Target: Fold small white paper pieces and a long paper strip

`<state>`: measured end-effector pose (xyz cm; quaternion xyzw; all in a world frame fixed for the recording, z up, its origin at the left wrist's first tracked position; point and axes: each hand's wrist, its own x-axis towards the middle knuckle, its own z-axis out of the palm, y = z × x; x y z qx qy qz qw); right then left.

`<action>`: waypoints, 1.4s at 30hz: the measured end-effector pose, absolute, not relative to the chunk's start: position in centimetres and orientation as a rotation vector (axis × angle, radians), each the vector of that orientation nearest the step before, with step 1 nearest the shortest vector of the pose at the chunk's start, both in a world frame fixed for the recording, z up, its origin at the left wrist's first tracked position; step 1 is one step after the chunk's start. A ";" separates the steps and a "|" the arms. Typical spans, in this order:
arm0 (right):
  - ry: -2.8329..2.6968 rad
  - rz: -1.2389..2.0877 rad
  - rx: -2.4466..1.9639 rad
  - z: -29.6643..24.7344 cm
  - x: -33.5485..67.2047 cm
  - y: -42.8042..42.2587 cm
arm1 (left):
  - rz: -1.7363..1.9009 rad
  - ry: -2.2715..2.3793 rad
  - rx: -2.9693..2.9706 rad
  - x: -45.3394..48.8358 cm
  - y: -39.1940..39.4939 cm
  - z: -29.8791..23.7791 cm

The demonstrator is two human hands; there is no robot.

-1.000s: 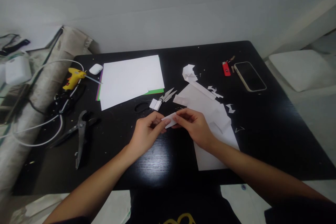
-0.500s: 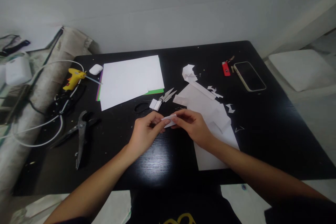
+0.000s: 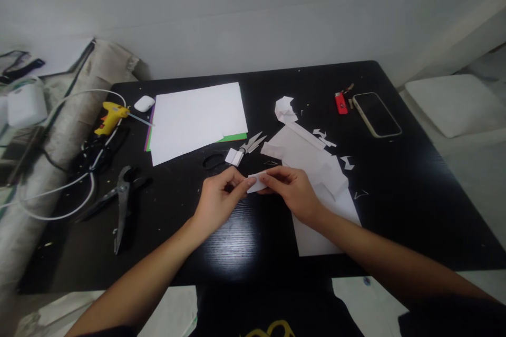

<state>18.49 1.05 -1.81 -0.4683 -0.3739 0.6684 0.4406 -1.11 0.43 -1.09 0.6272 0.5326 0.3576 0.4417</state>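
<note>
Over the middle of the black table [image 3: 415, 195], my left hand [image 3: 219, 200] and my right hand [image 3: 294, 189] pinch a small folded white paper piece [image 3: 258, 182] from either side. Both hands have fingers closed on it, thumbs and forefingers meeting at its edges. Just beyond them lie scissors [image 3: 237, 152] with a black loop handle and a small folded white scrap [image 3: 234, 156]. A large cut sheet of white paper [image 3: 316, 189] lies under my right wrist.
A stack of white paper over green and purple sheets [image 3: 195, 118] lies at the back left. A yellow glue gun [image 3: 108, 117], white earbud case [image 3: 144, 103], pliers [image 3: 122, 200] and cables sit left. A crumpled paper [image 3: 284, 108], red lighter [image 3: 340, 102] and phone [image 3: 375, 114] lie right.
The small paper piece has been turned slightly between my fingertips; my hands stay in nearly the same place.
</note>
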 end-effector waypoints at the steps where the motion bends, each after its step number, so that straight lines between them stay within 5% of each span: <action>1: -0.929 1.661 -1.164 -1.8 18.5 1.1 | 0.886 1.321 1.557 -1.1 0.4 -1.1; 42: -0.809 1.712 -1.133 -2.3 18.5 1.1 | 0.861 1.335 1.617 -1.1 0.7 -1.2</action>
